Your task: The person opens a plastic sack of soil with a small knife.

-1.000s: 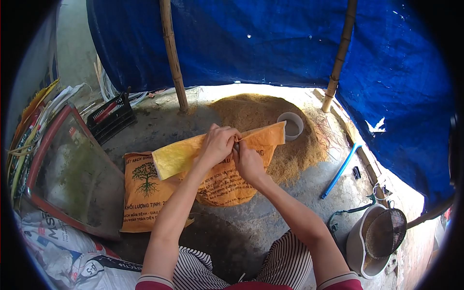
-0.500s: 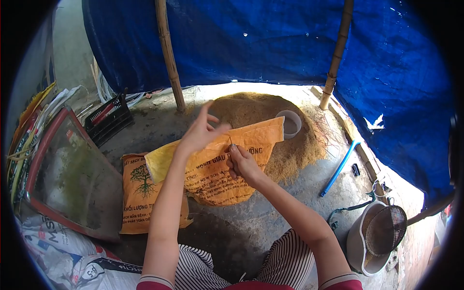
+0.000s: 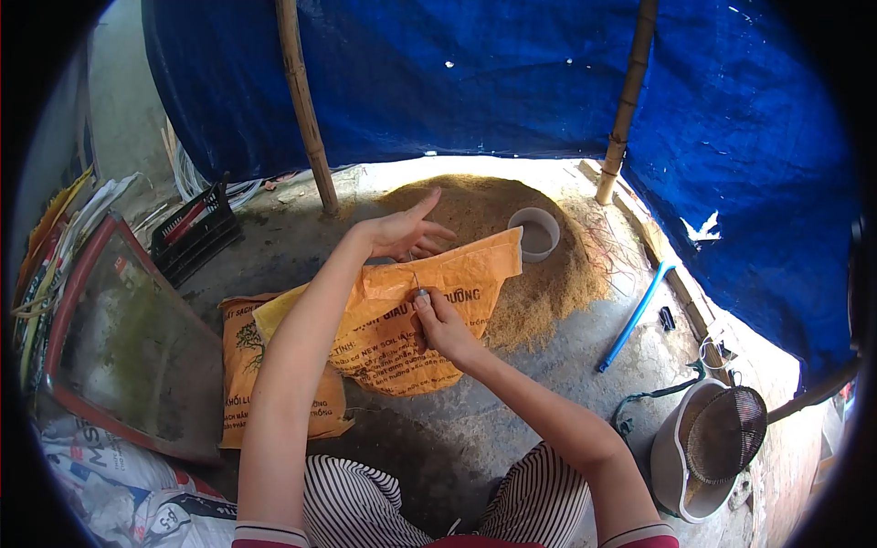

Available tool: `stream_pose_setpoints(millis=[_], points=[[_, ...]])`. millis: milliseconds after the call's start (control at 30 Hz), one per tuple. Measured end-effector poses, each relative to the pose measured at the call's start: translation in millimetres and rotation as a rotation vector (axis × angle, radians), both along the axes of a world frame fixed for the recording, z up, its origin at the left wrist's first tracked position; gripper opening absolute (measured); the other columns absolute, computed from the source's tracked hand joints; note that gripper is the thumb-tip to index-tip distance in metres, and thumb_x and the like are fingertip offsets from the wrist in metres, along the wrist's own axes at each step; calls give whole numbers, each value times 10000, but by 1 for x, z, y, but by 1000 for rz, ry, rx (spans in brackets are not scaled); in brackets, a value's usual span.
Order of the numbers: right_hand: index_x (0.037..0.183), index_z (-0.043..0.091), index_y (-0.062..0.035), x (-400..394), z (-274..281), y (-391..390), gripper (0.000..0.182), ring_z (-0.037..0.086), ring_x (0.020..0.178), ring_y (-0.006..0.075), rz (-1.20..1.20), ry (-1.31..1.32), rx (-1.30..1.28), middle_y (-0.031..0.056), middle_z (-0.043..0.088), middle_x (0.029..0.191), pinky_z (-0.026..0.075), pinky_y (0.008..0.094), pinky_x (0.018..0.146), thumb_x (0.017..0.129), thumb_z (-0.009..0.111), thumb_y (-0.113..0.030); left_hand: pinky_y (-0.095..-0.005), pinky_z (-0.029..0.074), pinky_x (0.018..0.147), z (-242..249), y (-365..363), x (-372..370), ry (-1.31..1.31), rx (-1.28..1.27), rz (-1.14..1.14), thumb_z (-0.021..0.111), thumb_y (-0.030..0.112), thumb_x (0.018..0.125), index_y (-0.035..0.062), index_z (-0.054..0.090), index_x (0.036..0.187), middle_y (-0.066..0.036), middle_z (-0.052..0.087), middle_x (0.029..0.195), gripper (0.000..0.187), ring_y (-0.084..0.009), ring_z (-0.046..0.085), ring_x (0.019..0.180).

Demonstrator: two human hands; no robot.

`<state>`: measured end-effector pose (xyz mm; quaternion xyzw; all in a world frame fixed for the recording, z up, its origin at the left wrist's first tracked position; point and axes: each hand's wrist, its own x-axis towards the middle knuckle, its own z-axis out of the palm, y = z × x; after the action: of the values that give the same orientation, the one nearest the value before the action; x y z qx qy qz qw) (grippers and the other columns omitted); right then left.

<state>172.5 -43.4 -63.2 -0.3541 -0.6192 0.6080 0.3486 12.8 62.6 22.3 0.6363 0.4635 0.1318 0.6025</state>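
Note:
An orange printed sack [image 3: 402, 342] hangs upright in front of me, its top edge slanting up to the right. My right hand [image 3: 445, 327] is closed around the handle of an awl-like tool [image 3: 421, 298], a thin metal spike that rises from a grey collar against the sack's front near the top edge. My left hand [image 3: 406, 233] is open just above and behind that edge, fingers spread and pointing right. The sack's edge partly hides its lower fingers. Another orange sack [image 3: 242, 365] lies on the ground to the left, partly covered by my left forearm.
Behind the sack is a heap of brown grainy material [image 3: 548, 297] with a white tub [image 3: 539, 239] on it. A blue tube [image 3: 637, 317] lies at right, near a bucket [image 3: 671, 447] with a mesh sieve [image 3: 726, 437]. A red-framed panel [image 3: 137, 338] and black crate [image 3: 196, 233] stand left.
My left hand has turned from raised fingers to spread fingers pointing right, by the sack's top edge. My right hand keeps its grip on the tool. The whole view has shifted slightly.

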Motion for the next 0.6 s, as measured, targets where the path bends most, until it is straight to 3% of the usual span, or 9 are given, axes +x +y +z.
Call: stream_pose_setpoints(millis=[33, 100, 133, 200, 233, 300, 333, 400, 600], points=[[1125, 443, -38, 0, -2, 1, 308, 498, 540, 106, 4, 9, 6, 20, 458, 721, 467, 262, 491, 1019, 347, -310, -397, 460, 799, -3, 2, -2, 5, -7, 8, 103, 886, 727, 53, 309, 1436, -214, 459, 1358, 1113, -271, 502, 1182], [1122, 443, -35, 0, -4, 1, 308, 495, 530, 106, 16, 22, 6, 20, 458, 713, 465, 261, 487, 1019, 348, -309, -322, 440, 658, -5, 3, -6, 31, -59, 9, 186, 872, 750, 50, 504, 1317, -154, 594, 1180, 1049, -190, 573, 901], [1124, 443, -35, 1, -2, 0, 307, 490, 521, 104, 10, 16, 13, 18, 456, 699, 460, 258, 480, 1019, 349, -308, -322, 440, 658, -5, 1, -10, 35, -65, 12, 186, 872, 750, 50, 504, 1317, -154, 594, 1180, 1049, -190, 573, 901], [1125, 444, -36, 2, -3, 0, 307, 486, 511, 103, -3, 19, 15, 16, 453, 685, 455, 256, 474, 1018, 350, -307, -250, 395, 554, -1, -6, -25, 178, 67, 143, 399, 723, 849, 53, 662, 1107, -52, 650, 887, 765, -103, 503, 670], [1128, 445, -36, 2, -4, 0, 307, 482, 506, 103, -9, 20, 20, 15, 451, 675, 451, 257, 469, 1018, 350, -307, -250, 395, 554, 0, -9, -34, 185, 62, 137, 399, 723, 849, 53, 662, 1107, -52, 650, 887, 765, -103, 503, 670], [1131, 446, -37, 1, -4, 1, 307, 478, 502, 102, -18, 30, 25, 13, 448, 665, 447, 259, 464, 1018, 350, -307, -203, 363, 507, 6, -17, -51, 146, 258, 141, 629, 442, 871, 44, 707, 943, 18, 605, 710, 411, -59, 498, 612], [1132, 446, -38, 0, -4, 1, 308, 473, 500, 103, -23, 21, 34, 12, 445, 659, 443, 260, 463, 1018, 350, -308, -203, 363, 507, 9, -21, -55, 153, 256, 139, 629, 442, 871, 44, 707, 943, 18, 605, 710, 411, -59, 498, 612], [1133, 447, -39, -3, -5, 2, 309, 467, 499, 103, -23, 15, 41, 10, 442, 653, 440, 261, 462, 1018, 350, -309, -210, 367, 509, 12, -28, -61, 102, 337, 210, 705, 245, 833, 45, 705, 934, 29, 613, 701, 224, -48, 496, 622], [1129, 450, -40, -8, -5, 3, 311, 458, 511, 100, -48, 27, 32, 14, 444, 690, 434, 260, 463, 1018, 350, -313, -216, 375, 521, 7, -42, -63, 131, 482, 328, 722, 202, 808, 57, 713, 895, 30, 627, 732, 169, -43, 497, 630]])
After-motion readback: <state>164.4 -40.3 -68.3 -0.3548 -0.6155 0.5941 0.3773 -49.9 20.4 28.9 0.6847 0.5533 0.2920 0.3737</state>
